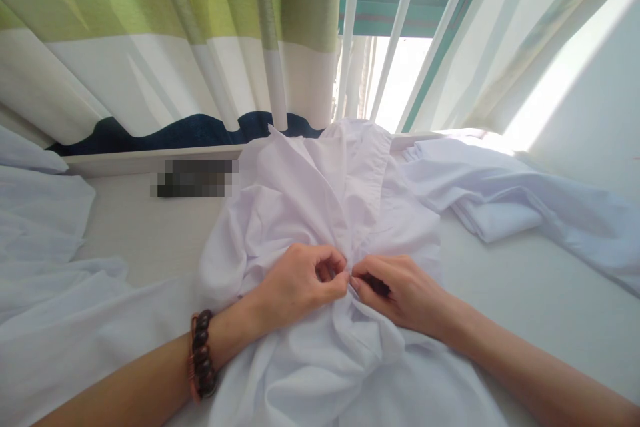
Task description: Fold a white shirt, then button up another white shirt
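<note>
A rumpled white garment (310, 213) lies spread on a pale surface, its front opening running down the middle and its loose folds coming towards me. My left hand (305, 280) pinches the fabric at that opening between thumb and forefinger. Right beside it, my right hand (395, 287) pinches the same spot from the other side, fingertips nearly touching those of the left. Whether a button or other fastener sits between the fingertips is hidden. A dark beaded bracelet (201, 353) circles my left wrist.
More white cloth lies on the left (45, 267), and folded white cloth (500, 203) on the right. A pixelated dark object (195, 179) rests behind my left hand. At the back are a raised edge (150, 159), a green-and-white curtain (165, 47) and white window bars (400, 33).
</note>
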Demonstrator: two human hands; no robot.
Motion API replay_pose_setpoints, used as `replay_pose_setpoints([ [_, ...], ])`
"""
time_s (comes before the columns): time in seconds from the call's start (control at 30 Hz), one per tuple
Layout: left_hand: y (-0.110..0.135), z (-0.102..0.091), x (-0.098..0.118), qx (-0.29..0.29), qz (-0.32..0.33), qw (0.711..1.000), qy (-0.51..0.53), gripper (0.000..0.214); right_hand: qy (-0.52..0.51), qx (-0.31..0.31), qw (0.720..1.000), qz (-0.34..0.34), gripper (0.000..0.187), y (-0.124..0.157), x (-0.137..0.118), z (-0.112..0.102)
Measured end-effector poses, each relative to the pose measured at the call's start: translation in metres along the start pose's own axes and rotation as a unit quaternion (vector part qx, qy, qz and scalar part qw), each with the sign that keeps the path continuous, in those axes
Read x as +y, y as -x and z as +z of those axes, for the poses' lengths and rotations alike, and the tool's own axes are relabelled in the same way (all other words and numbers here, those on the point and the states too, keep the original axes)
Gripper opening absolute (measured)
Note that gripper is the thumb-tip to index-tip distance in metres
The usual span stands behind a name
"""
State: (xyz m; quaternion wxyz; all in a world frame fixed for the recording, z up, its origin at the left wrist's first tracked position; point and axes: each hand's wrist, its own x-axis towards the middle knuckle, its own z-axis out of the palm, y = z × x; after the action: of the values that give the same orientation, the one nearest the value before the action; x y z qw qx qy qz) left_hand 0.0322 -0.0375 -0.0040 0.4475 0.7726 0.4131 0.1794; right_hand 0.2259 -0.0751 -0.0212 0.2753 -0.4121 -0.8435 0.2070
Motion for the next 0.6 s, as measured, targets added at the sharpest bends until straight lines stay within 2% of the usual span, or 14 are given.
replay_pose_setpoints([
  [0.43,0.0025,0.0004,0.0005,0.008,-0.005,1.000,0.016,0.015,0.010,-0.002,0.999,-0.044,0.014,0.0009,0.0047,-0.0023],
  [0.6,0.0021,0.0016,-0.0019,0.009,-0.004,1.000,0.029,0.015,0.006,-0.001,1.000,-0.029,0.013,0.0014,0.0025,-0.0017],
])
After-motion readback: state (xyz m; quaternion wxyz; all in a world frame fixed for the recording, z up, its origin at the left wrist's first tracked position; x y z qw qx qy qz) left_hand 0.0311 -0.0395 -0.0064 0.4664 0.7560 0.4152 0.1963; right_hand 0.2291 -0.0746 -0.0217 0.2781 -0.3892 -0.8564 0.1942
